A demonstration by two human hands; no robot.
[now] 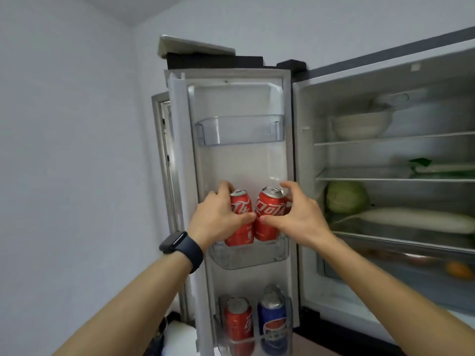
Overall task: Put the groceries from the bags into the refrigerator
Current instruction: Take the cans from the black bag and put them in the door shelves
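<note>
A: On the inside of the open refrigerator door [244, 165], you have three clear bins, one above another: the top bin [240, 129], the middle bin [246, 258] and the bottom bin [255, 339].

B: And two red cans at the middle one. Your left hand [218, 217] is wrapped round the left cola can [241, 204], thumb across its front, fingers behind it. Your right hand [295, 217] grips the right cola can [271, 204] the same way, fingers curled over its far side near the top.

A: Those two cans are close side by side, and your thumb tips almost meet in front of them. Both lean a little. Their lower ends are at the middle bin's front rim; whether they rest on its floor cannot be told.

B: Count the bottom bin: one lower red can [237, 322] on the left, one blue can [272, 322] on the right, both upright, and one silver can top [272, 289] showing behind the blue one. Three there, five cans in all.

A: On your left wrist, one dark watch [180, 246]; on a finger of that hand, one ring [211, 192].

B: To your right the refrigerator [305, 150] stands open: a stack of white bowls [362, 124] on the upper shelf, too blurred to count, one green cabbage [347, 196] lower down, and one long white radish [416, 219] lying just beside it.
</note>
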